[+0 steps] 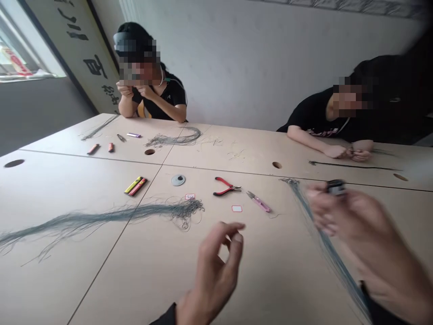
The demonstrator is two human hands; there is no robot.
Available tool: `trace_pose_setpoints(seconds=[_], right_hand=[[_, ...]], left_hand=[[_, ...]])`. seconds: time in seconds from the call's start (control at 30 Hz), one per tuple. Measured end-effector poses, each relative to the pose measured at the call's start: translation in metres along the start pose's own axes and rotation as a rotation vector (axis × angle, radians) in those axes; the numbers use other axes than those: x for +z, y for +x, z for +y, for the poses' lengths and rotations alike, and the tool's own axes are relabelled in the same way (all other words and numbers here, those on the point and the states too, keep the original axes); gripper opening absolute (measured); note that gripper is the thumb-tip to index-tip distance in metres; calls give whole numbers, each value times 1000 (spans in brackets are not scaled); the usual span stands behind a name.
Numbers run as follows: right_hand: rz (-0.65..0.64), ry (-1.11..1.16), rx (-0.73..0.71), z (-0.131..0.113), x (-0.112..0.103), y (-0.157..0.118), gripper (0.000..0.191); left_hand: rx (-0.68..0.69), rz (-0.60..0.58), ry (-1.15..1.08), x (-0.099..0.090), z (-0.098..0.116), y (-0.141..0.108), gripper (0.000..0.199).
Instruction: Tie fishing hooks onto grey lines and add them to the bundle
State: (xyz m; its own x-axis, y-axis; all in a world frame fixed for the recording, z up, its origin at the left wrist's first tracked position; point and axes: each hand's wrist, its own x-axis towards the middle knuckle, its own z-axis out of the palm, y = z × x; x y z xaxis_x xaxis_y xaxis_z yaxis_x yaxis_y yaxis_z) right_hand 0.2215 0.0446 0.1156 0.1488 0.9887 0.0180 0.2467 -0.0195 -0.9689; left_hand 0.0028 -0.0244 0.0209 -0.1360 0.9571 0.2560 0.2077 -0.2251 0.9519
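My left hand [216, 266] hangs over the pale wooden table [101, 280] with its thumb and fingers curved apart, and I see nothing in them. My right hand [348, 221] is blurred by motion and pinches a small black-and-silver object [336, 187]. Under it runs a bundle of grey-green fishing line [324, 239]. A longer tangled bundle of the same line [101, 216] lies to the left. Nearest my left hand are red-handled pliers [226, 186], pink-handled thread snips [259, 201] and a small red-edged white label [237, 208].
Across the table, a co-worker's hands [352, 153] work near a dark line [352, 165], and another person [152, 95] holds both hands up. Further line bundles [176, 139], a grey disc [178, 180], yellow and red packets [135, 185] and round table holes [149, 151] lie about.
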Motion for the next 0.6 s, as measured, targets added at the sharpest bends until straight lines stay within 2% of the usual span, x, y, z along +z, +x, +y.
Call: trace_pose_setpoints(seconds=[0.1,0.23,0.33,0.6], right_hand=[[-214,150,64,-5,33,-10,34],[-336,281,87,-9,51,-10,31],[-380,339,100,-11,58,-6,31],[-423,450,190,-11,74,2,38]], left_hand=[[180,103,33,-11,27,41,16],[372,95,133,-16,49,70,24],[473,63,195,-14,53,80,26],[630,8,256,-10,49,97,22]])
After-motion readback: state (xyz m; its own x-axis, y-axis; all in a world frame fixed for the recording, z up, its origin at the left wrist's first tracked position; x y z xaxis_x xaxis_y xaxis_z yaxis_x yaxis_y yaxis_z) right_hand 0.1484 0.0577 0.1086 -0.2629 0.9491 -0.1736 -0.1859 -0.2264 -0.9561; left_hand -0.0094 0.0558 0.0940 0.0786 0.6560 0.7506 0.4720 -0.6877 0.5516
